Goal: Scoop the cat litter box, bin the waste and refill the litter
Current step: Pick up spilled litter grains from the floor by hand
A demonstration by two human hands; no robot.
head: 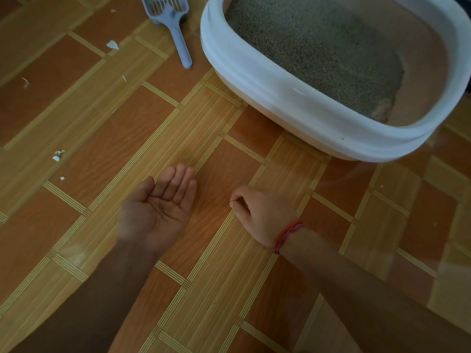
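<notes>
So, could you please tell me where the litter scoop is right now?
In the head view, the litter scoop lies on the floor at the top edge, just left of the litter box.

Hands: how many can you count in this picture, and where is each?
2. The left hand is open, palm up, at lower middle. The right hand, with a red wristband, is beside it, fingers curled, nearer the litter box. No other hand shows.
</notes>
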